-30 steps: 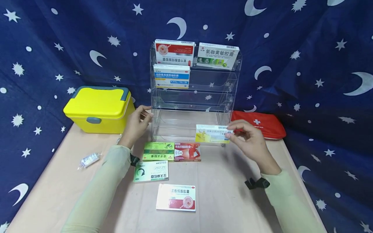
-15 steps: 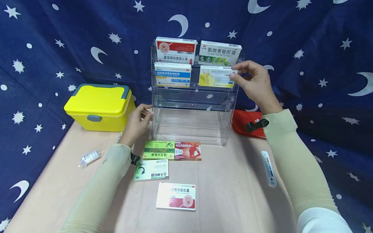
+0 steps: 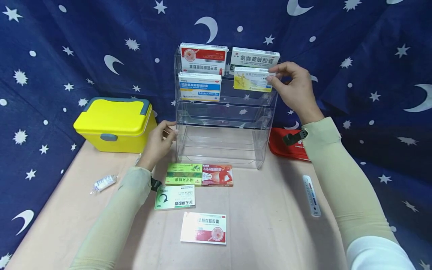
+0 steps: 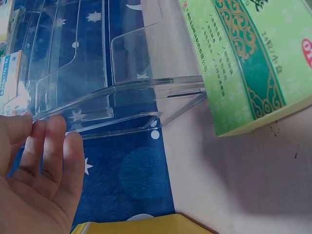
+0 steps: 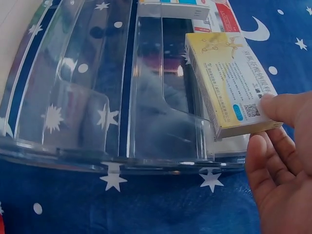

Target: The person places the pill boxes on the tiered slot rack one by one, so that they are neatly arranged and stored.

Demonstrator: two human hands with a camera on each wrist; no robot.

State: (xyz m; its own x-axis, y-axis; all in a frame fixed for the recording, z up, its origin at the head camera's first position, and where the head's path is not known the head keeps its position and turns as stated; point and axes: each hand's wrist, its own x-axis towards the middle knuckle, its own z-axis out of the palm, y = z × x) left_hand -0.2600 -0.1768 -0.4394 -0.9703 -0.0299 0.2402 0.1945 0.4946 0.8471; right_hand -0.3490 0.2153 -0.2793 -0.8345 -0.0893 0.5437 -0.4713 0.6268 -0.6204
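My right hand (image 3: 293,88) pinches a yellow-and-white medicine box (image 3: 253,80) by its right end, in front of the second tier of a clear acrylic rack (image 3: 219,144). In the right wrist view the thumb lies on the printed face of the box (image 5: 231,83), with the fingers behind it. My left hand (image 3: 158,144) grips the rack's left side edge between thumb and fingers, as the left wrist view shows. On the top tier stand a red-and-white box (image 3: 203,59) and a white-and-green box (image 3: 254,59), partly covered. A blue-and-white box (image 3: 200,87) stands on the second tier's left.
On the table lie a green box (image 3: 184,174), a red box (image 3: 217,175), a white-green box (image 3: 175,197) and a white-red box (image 3: 203,228). A yellow case (image 3: 111,123), wrapped roll (image 3: 104,183), red pouch (image 3: 287,144) and thermometer-like strip (image 3: 311,195) lie around.
My right hand has carried the yellow-and-white box up from low before the rack to the second tier, then slightly higher. The left hand stays on the rack's side.
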